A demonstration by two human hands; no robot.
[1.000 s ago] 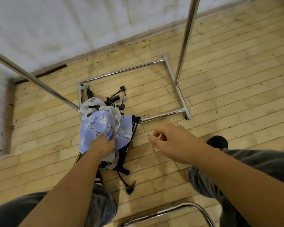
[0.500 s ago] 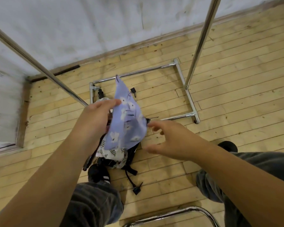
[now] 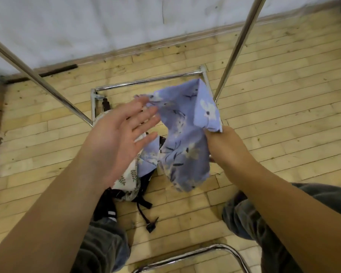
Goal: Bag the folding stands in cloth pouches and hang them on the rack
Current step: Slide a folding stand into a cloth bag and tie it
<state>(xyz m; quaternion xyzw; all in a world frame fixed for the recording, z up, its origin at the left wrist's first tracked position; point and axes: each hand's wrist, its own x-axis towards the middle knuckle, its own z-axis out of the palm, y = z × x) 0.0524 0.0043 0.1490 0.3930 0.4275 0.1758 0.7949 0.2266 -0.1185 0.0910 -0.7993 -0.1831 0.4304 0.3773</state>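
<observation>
A lilac cloth pouch with white flowers hangs in the air in front of me. My right hand grips its right edge. My left hand is spread with the palm up; its fingertips touch the pouch's top left corner. On the floor below lies a pile: a white leaf-print pouch, another lilac one, and black folding stands with a strap end sticking out. The chrome rack stands over the pile.
The rack's base bars frame the pile on the wooden floor. A slanted rail crosses at the left. A curved chrome tube lies near my feet. My knees flank the pile. A white wall runs behind.
The lilac pouch was lifted off the pile by my left hand and passed to my right hand, which now grips it. My left hand has spread its fingers.
</observation>
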